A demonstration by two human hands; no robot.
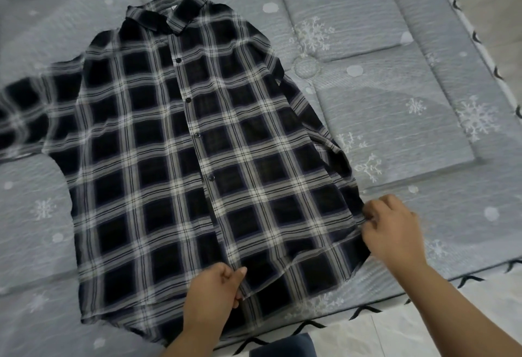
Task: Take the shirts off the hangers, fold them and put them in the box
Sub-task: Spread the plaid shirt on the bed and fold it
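We see a dark plaid shirt (197, 159) spread buttoned and front-up on a grey quilted mattress (395, 102) printed with white snowflakes, its edge stitched in black. Pale tiled floor (381, 334) shows at lower right. Our left hand (211, 291) pinches the hem near the placket; our right hand (392, 229) pinches the shirt's right side edge.

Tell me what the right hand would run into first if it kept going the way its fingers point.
The right hand points left, fingers already pinching the plaid shirt at its side edge. Going on, it would slide across the shirt's front toward the button placket. Height above the fabric is unclear.
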